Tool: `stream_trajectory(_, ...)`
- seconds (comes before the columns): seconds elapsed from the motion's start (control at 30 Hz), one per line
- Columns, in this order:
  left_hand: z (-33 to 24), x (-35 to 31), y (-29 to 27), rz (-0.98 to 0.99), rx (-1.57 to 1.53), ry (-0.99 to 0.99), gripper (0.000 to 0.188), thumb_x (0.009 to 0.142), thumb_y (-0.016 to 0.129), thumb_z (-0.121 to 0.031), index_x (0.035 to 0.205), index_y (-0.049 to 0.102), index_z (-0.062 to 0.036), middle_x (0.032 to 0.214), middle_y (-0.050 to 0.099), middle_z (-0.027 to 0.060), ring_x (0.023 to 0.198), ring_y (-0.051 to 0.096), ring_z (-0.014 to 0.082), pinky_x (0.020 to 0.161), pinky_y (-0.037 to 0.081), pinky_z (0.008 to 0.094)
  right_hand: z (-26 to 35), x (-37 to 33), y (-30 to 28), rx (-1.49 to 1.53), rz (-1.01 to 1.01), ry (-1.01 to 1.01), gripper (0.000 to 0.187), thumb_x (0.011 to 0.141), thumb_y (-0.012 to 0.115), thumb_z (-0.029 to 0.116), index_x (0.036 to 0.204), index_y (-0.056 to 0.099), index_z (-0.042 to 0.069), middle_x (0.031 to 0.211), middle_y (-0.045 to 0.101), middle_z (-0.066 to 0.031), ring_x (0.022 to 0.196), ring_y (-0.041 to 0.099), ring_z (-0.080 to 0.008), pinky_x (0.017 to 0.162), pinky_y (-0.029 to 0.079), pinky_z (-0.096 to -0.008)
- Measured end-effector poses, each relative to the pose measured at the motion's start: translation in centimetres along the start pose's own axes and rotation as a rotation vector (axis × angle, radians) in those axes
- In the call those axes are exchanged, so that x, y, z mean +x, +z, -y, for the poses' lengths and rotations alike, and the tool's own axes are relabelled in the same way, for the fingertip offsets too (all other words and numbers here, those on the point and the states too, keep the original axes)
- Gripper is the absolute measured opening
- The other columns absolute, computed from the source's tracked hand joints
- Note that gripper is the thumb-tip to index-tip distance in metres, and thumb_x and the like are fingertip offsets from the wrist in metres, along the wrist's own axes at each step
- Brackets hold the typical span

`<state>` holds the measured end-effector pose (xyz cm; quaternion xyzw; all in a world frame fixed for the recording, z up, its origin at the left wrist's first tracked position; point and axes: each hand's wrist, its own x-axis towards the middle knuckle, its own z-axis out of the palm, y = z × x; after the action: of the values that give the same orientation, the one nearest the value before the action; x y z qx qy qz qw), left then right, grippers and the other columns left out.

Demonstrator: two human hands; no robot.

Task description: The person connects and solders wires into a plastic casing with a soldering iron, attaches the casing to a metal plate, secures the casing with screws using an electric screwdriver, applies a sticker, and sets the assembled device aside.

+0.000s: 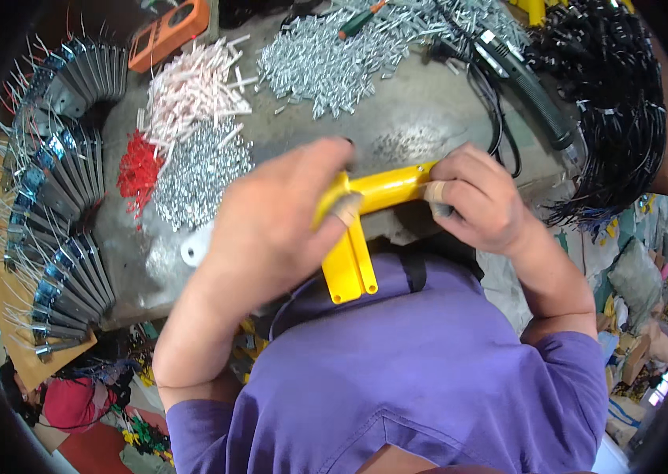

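Note:
A glossy yellow plastic housing [390,190], with a round barrel and a flat handle part angled off it, is held above the bench's near edge. My left hand [278,213] is closed round its left end, slightly smeared by motion. At the barrel's right end, my right hand [476,197] has its fingers pinched together on the rim. A small hole shows near that rim. Whatever may be between my right fingertips is hidden. The handle part hangs toward my purple shirt, with two holes at its lower end.
On the bench [294,130] lie piles of small screws [199,178], red pieces [140,170], white tubes [195,91] and metal sleeves [326,63]. Wired metal parts [73,174] line the left. An orange meter [168,35], a green-handled screwdriver [361,21], a black power tool [527,91] and black cables [606,103] lie around.

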<state>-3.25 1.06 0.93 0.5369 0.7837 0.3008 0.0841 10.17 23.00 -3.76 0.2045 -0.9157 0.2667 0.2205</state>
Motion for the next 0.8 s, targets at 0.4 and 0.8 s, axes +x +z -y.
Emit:
stream_trajectory(0.4,-1.7,2.3,4.5,0.171,-0.105,0.108,0.049,0.073,0.058,0.005,0.118,0.041,-0.0041,0.097,0.059,0.0194,0.087,0.059,0.0402,0.073,0.048,0.0455,-0.5,-0.4,0.8,0.058,-0.115,0.071,0.027,0.059,0.074,0.001,0.084,0.062,0.002,0.086,0.055,-0.0111,0.075,0.055,-0.0300,0.066,0.046,-0.0364)
stream_trajectory(0.8,-1.8,3.2,4.6,0.100,-0.073,0.035,0.040,0.078,0.065,-0.004,0.113,0.045,-0.0035,0.103,0.059,0.0156,0.093,0.059,0.0375,0.076,0.048,0.0439,-14.9,7.7,-3.7,-0.588,0.172,0.082,0.045,0.082,0.056,-0.002,0.125,0.051,0.010,0.085,0.058,-0.0127,0.084,0.058,-0.0315,0.075,0.047,-0.0400)
